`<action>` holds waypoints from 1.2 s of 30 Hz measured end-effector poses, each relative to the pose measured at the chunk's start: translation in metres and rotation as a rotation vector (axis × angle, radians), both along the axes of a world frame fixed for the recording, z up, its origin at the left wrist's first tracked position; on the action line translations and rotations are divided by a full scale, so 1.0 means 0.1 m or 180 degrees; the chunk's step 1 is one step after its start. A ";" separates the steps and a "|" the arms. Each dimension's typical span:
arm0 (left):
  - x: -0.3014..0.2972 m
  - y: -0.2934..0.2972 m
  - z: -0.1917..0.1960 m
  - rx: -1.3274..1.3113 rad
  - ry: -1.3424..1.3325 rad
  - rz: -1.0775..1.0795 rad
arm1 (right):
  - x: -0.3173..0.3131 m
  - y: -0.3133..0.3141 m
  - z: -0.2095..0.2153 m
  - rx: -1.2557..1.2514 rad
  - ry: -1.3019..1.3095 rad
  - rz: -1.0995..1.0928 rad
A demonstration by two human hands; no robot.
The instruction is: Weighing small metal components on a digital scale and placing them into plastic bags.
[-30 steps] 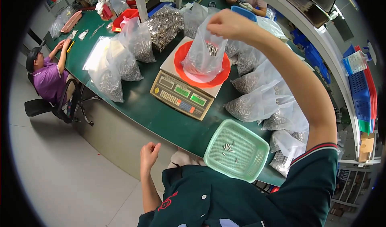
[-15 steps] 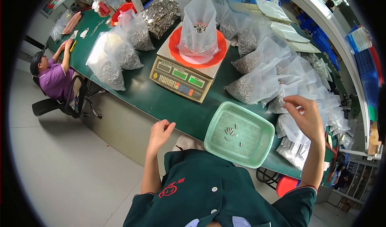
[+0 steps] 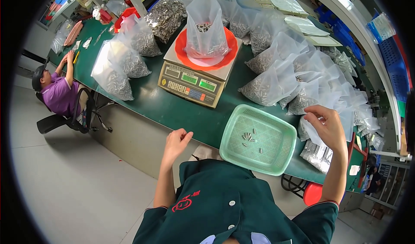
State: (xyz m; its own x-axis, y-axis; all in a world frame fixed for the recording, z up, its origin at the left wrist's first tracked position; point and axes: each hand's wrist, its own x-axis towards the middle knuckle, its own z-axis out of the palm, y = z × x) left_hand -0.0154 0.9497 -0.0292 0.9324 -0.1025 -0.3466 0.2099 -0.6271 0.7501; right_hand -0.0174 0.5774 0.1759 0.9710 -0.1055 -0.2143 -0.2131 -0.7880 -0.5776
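Pinching an empty clear bag point(image 3: 317, 134) at the table's point(image 3: 173, 110) right end, the right hand point(image 3: 328, 125) holds it just beside the green basket point(image 3: 259, 140). Left hand point(image 3: 176, 142) hangs loosely curled, holding nothing. A few small metal parts point(image 3: 250, 138) lie in the basket; a part-filled bag point(image 3: 205, 28) sits on the scale point(image 3: 194, 77), so bagging looks midway.

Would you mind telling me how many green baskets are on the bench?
1: the green basket sits at the bench's near edge, in front of the scale, left of the right hand. Bags may hide others.
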 end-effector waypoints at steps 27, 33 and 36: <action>-0.19 0.64 -0.31 -0.0127 -0.0021 0.0874 | 3.07 1.89 -0.31 -0.2412 -0.0301 0.2801; -0.32 0.95 -0.51 -0.0176 0.0250 0.1465 | 3.58 1.81 -1.10 -0.1448 0.0616 0.2093; -0.35 1.03 -0.55 -0.0187 0.0347 0.1586 | 3.79 1.71 -1.38 -0.0861 0.0223 0.1767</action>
